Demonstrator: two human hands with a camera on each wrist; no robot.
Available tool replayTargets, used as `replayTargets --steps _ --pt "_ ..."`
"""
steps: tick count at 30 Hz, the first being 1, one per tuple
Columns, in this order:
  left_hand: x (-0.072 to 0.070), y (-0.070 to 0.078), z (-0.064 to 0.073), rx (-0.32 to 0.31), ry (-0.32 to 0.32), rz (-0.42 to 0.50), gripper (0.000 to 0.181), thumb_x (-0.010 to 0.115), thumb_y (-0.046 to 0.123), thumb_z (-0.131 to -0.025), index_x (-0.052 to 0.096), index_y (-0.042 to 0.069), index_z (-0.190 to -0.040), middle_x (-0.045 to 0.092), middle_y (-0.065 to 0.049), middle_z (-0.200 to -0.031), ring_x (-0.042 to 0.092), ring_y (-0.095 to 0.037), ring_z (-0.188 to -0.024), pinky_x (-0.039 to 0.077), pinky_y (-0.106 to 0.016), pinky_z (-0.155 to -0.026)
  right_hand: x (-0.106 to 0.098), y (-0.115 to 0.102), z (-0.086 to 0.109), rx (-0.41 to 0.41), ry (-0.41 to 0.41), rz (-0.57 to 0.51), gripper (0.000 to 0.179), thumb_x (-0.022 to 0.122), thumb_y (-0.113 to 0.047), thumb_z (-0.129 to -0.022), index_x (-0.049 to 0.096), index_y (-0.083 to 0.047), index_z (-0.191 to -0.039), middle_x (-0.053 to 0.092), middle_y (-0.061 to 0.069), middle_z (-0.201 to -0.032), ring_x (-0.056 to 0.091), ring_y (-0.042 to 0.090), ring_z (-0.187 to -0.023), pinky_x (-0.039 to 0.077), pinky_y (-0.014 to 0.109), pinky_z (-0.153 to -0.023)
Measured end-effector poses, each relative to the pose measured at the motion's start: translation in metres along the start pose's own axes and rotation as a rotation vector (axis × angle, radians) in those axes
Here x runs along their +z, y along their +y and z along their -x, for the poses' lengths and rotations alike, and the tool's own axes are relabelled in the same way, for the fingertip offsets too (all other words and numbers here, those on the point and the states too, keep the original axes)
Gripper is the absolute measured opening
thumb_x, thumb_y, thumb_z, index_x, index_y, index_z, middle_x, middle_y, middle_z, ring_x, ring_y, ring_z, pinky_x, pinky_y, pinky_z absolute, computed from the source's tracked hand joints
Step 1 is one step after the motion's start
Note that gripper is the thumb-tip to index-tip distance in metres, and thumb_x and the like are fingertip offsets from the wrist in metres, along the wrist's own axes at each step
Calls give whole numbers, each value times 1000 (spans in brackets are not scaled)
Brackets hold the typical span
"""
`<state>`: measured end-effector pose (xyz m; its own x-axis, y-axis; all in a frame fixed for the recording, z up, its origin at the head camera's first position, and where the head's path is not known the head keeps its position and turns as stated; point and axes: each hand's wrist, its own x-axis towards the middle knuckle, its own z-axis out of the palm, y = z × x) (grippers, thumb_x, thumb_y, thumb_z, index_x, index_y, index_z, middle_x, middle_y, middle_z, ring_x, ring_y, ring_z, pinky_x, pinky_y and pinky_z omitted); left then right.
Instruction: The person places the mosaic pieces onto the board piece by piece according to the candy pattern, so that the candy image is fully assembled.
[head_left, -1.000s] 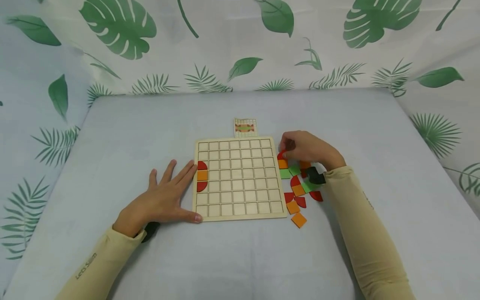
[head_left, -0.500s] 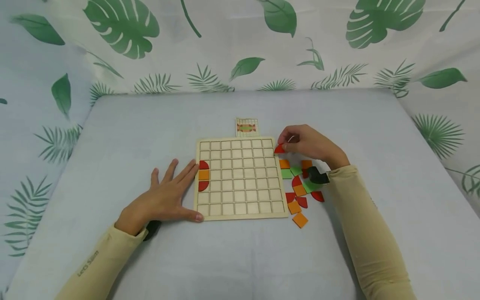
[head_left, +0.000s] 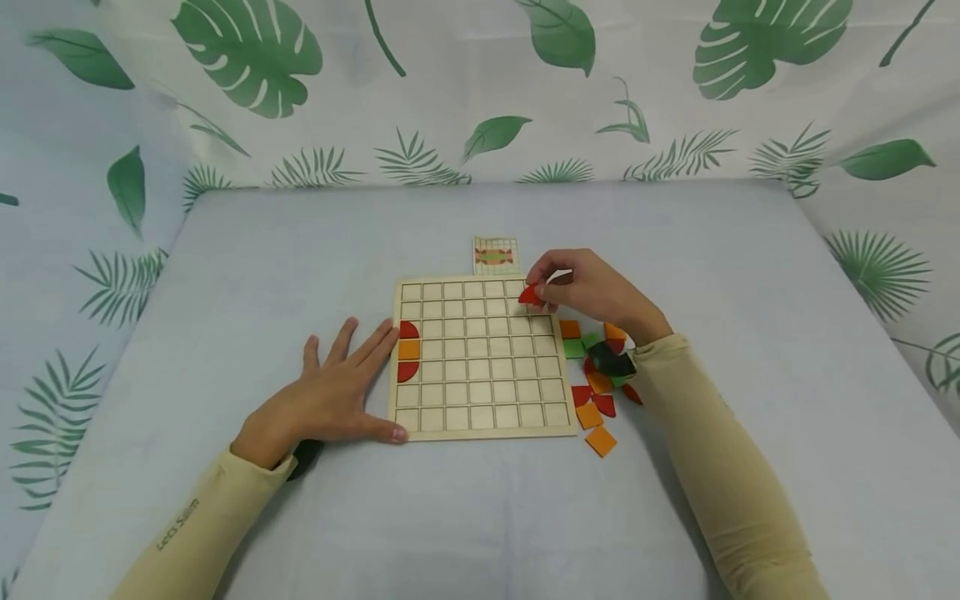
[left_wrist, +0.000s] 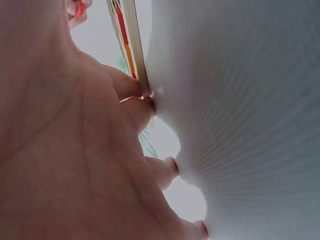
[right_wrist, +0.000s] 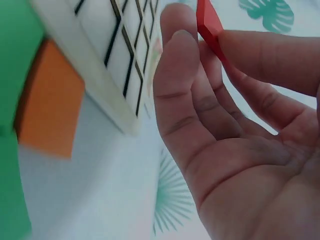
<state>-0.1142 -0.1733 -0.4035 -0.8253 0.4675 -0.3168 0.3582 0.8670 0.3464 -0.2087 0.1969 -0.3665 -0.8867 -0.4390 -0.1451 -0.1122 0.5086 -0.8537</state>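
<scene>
A wooden grid board (head_left: 480,358) lies flat on the table. In its left column sit a red quarter-round tile (head_left: 408,330), an orange square tile (head_left: 408,350) and a second red quarter-round tile below. My left hand (head_left: 322,404) rests with spread fingers at the board's left edge, thumb on the near left corner. Above the board's far right corner, my right hand (head_left: 585,287) pinches a red quarter-round tile (head_left: 529,295) between thumb and fingers. The right wrist view shows that red tile (right_wrist: 209,25) from close by, held clear of the board.
A small pattern card (head_left: 496,256) stands against the board's far edge. Right of the board lie several loose tiles, among them a green tile (head_left: 573,348) and an orange square (head_left: 601,441); the right wrist's black camera (head_left: 611,360) covers some.
My right hand has picked up a red tile from the loose pieces and carried it left over the board's far right corner. My left hand stays in place.
</scene>
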Motion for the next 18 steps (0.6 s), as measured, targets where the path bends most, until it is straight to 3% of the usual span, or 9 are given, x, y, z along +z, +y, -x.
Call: replayTargets --steps 6,18 --pt "0 -2 0 0 -2 1 138 83 77 -76 10 11 -173 5 -7 -180 -6 -51 -160 -4 -85 -113 15 -10 -9 -28 -29 -4 13 61 -3 -107 68 2 -117 66 18 -114 72 31 -95 57 45 -92" --pt "1 -2 -1 -9 -17 7 139 84 76 -75 10 12 -174 2 -5 -181 -10 -49 -161 -7 -83 -113 48 -41 -24 -143 -96 -18 12 63 4 -103 69 3 -114 68 15 -109 74 32 -90 60 40 -83"
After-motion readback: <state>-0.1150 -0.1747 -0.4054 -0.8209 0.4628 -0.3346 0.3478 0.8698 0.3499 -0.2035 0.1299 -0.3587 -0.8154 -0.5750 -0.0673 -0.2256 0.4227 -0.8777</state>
